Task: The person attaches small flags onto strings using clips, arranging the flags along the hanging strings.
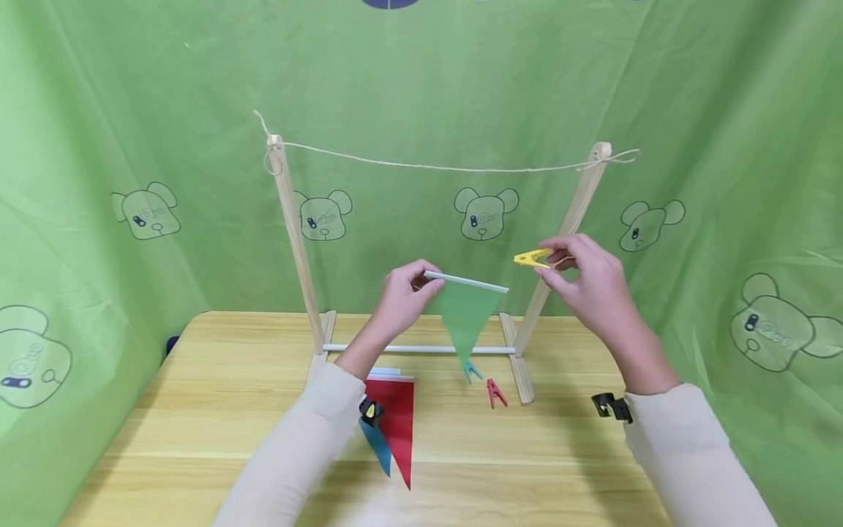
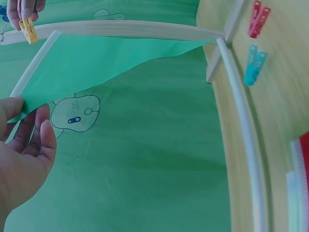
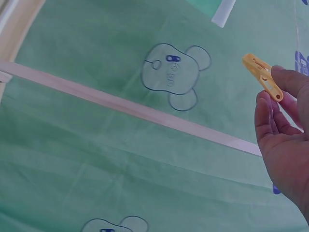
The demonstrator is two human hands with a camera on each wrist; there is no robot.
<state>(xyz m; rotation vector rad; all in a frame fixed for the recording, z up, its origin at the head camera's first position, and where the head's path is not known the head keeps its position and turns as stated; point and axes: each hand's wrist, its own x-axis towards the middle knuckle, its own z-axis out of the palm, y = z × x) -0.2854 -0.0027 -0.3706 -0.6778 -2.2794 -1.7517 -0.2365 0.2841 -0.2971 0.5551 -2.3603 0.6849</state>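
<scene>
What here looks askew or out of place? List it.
The rack's right post leans inward while the left post stands nearly upright. The string sags between them. Nothing is spilled or visibly broken.

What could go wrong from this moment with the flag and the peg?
1. The left hand pinches the green flag by one end of its white edge only; the far end hangs free and may droop or twist.
2. The right hand holds the yellow peg by fingertips, so it might slip.
3. The string sags loosely between the posts and may give under pressure.
</scene>
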